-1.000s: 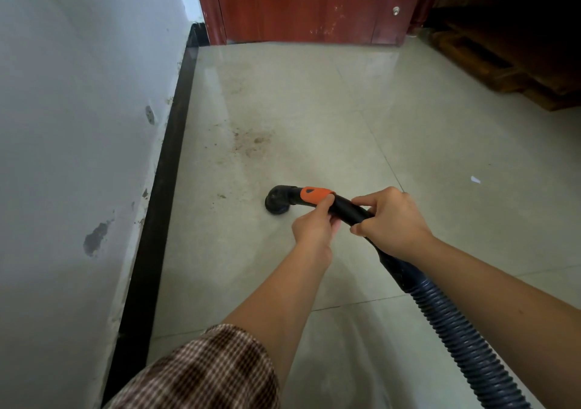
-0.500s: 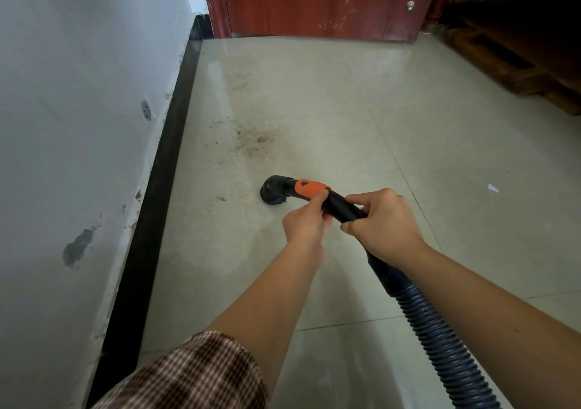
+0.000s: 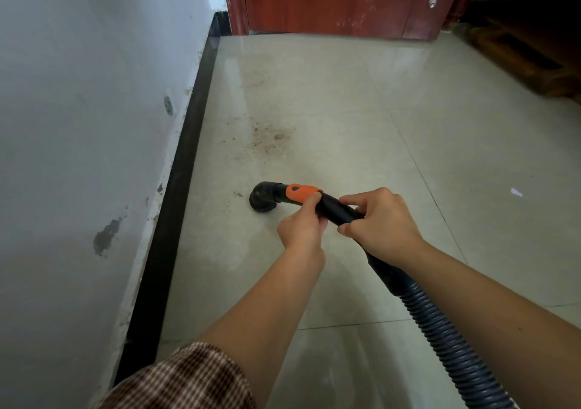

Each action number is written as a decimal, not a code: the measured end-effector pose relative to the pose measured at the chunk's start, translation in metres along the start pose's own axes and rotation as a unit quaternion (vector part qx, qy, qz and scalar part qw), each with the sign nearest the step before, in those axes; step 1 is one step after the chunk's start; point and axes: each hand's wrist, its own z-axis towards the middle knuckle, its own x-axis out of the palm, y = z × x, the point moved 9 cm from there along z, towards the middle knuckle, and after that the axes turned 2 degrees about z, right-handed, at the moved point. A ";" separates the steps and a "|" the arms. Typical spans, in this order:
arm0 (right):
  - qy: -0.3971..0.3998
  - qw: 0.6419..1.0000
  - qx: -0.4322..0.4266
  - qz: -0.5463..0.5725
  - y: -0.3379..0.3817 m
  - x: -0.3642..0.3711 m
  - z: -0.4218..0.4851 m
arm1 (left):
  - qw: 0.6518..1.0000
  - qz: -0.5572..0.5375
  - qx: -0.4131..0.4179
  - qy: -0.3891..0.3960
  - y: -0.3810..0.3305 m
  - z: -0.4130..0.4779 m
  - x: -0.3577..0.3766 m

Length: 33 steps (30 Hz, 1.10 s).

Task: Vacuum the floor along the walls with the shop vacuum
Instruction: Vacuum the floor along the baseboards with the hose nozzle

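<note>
Head view, we note: left hand (image 3: 303, 229) and right hand (image 3: 382, 223) both gripping wand (image 3: 333, 207); nozzle (image 3: 262, 199) on floor (image 3: 345, 110), near baseboard (image 3: 179, 188); dirt (image 3: 270, 138) beyond nozzle.

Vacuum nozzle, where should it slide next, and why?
Probably a short push forward: the nozzle rests on the floor, and the brown dirt patch lies ahead of it, near the black baseboard. The left hand and right hand both grip the tube.

Nozzle (image 3: 263, 197) right of baseboard (image 3: 176, 195)
</note>
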 end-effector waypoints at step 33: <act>0.074 0.989 -0.098 -0.085 0.078 0.044 0.035 | 0.996 -0.074 0.051 -0.019 -0.063 0.021 -0.037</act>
